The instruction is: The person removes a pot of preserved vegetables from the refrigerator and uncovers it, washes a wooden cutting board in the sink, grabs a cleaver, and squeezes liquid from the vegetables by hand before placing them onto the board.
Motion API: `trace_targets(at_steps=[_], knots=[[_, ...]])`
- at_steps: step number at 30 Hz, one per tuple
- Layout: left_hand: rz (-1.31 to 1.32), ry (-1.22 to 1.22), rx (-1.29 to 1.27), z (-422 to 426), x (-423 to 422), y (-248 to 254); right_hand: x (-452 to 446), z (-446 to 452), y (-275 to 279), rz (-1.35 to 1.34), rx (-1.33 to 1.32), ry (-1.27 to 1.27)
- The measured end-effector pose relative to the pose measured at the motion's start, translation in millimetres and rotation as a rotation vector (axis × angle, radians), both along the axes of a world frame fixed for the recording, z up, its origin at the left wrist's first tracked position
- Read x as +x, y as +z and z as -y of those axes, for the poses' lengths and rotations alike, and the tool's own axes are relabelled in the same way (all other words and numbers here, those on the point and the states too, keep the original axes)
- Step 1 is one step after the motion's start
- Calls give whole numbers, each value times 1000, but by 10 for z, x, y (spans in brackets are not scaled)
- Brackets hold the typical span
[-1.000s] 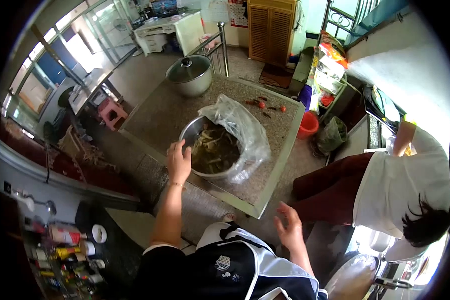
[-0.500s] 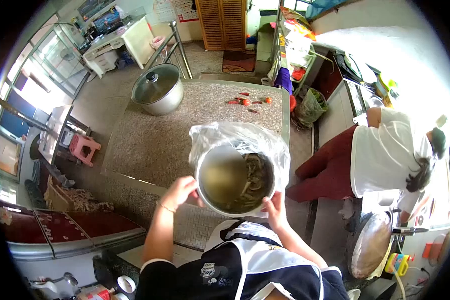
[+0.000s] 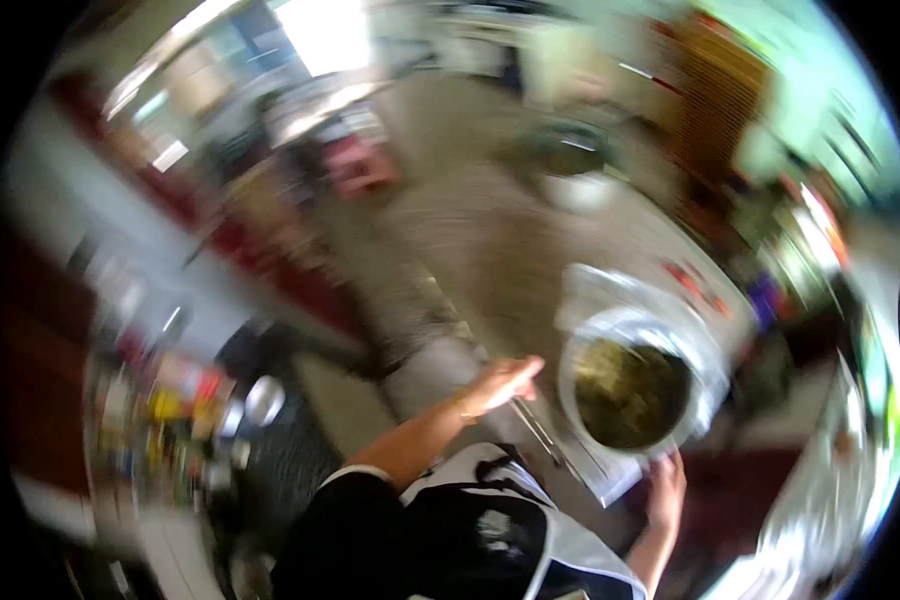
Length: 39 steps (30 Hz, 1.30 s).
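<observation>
A round metal pot [image 3: 633, 440] with brownish strips in cloudy liquid is at the front of the stone-topped table [image 3: 470, 230]. A clear plastic bag [image 3: 590, 290] lies against its far and right sides. My left hand [image 3: 500, 387] is left of the pot, apart from it, with nothing visible in it and its blurred fingers partly spread. My right hand [image 3: 665, 485] is at the pot's near right rim. Motion blur hides whether its fingers grip the rim or only touch it.
Farther back on the table stands a large lidded pot [image 3: 578, 185]. Small red peppers [image 3: 695, 285] lie near the table's right edge. A pink stool [image 3: 358, 165] is beyond on the floor. Blurred bottles and jars [image 3: 185, 400] crowd a counter at left.
The view has swung left and is smeared by motion. My left hand has come away from the pot's left side. My right hand has stayed by the near right rim.
</observation>
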<state>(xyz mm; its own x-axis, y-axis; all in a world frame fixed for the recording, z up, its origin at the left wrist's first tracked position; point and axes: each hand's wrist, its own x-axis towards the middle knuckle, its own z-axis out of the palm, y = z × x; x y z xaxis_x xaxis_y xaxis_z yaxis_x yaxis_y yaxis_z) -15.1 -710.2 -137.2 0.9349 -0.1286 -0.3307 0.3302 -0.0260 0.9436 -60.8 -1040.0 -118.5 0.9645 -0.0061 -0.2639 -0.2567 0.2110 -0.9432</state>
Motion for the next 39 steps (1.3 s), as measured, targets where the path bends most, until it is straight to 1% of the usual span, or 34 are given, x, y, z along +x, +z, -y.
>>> trace_targets(at_steps=[1, 2, 3, 4, 5, 6, 8, 9, 10, 11, 12, 13, 14, 15, 16, 17, 18, 19, 21, 22, 23, 24, 26, 27, 28, 29, 32, 34, 35, 36, 38, 39], knots=[[38, 62, 188, -252, -134, 199, 7, 149, -44, -48, 16, 142], [97, 193, 302, -574, -261, 175, 7, 246, -16, -42, -187, 324], [120, 340, 378, -867, -499, 383, 70, 228, 61, -9, -223, 409], [139, 461, 448, -1143, -730, 580, 173, 52, 140, 30, -187, 475], [219, 692, 630, -1488, -1014, 594, 259, -115, 221, 59, -135, 537], [292, 867, 803, -1685, -1173, 614, 333, -233, 268, 74, -97, 581], [239, 1296, 680, -2132, -1670, 885, 425, -557, 346, 93, -27, 672], [221, 1465, 596, -2438, -1880, 867, 452, -715, 381, 101, 5, 710], [321, 1616, 600, -2573, -2081, 1053, 487, -865, 411, 103, 33, 754], [418, 1711, 579, -2787, -2288, 1113, 506, -1028, 431, 101, 72, 801], [441, 1814, 598, -3007, -2462, 1144, 536, -1196, 443, 94, 114, 857], [463, 1917, 618, -3228, -2636, 1174, 555, -1417, 441, 97, 149, 907], [410, 2027, 687, -3468, -2783, 1225, 579, -1652, 435, 55, 218, 968], [519, 2070, 549, -3631, -2906, 1303, 588, -1959, 358, 258, 33, 911], [629, 2101, 407, -3802, -3019, 1381, 632, -2197, 297, 74, 115, 887], [737, 2079, 426, -4020, -3126, 1433, 660, -2449, 290, 86, 130, 941], [731, 2081, 507, -4379, -3335, 1307, 650, -2700, 336, 94, 140, 992], [745, 2131, 478, -4639, -3447, 1297, 688, -2918, 239, 110, 144, 1026], [757, 2206, 461, -5245, -3660, 1291, 677, -3400, 325, 68, 77, 1019], [739, 2234, 472, -5585, -3807, 1202, 666, -3593, 369, 56, 40, 1033], [707, 2241, 425, -5906, -3990, 1106, 737, -3755, 318, 111, 21, 1104], [623, 2222, 629, -6428, -4306, 833, 678, -4006, 362, 129, 107, 1063], [316, 2378, 1195, -6729, -4369, 825, 598, -4308, 361, -8, 46, 917], [58, 2169, 1330, -7132, -4682, 706, 574, -4440, 379, -10, 47, 908], [63, 2161, 1328, -7237, -4696, 772, 563, -4556, 396, 24, 22, 922], [-123, 2161, 1409, -7344, -4709, 831, 541, -4671, 410, 60, -3, 936], [-218, 2077, 1475, -7813, -4974, 758, 399, -4941, 458, 27, 17, 879], [-178, 2242, 1318, -7902, -4917, 875, 429, -5015, 242, 13, -6, 882], [-58, 2249, 1162, -8628, -5412, 363, 434, -5078, 148, -14, -2, 880], [-61, 2230, 1166, -8893, -5694, 274, 420, -5118, 85, -41, -4, 873], [-427, 1837, 1547, -9214, -5979, -72, 347, -5203, 100, -72, 27, 870], [-512, 1721, 1614, -9214, -5908, -171, 297, -5228, 172, -69, 4, 857]])
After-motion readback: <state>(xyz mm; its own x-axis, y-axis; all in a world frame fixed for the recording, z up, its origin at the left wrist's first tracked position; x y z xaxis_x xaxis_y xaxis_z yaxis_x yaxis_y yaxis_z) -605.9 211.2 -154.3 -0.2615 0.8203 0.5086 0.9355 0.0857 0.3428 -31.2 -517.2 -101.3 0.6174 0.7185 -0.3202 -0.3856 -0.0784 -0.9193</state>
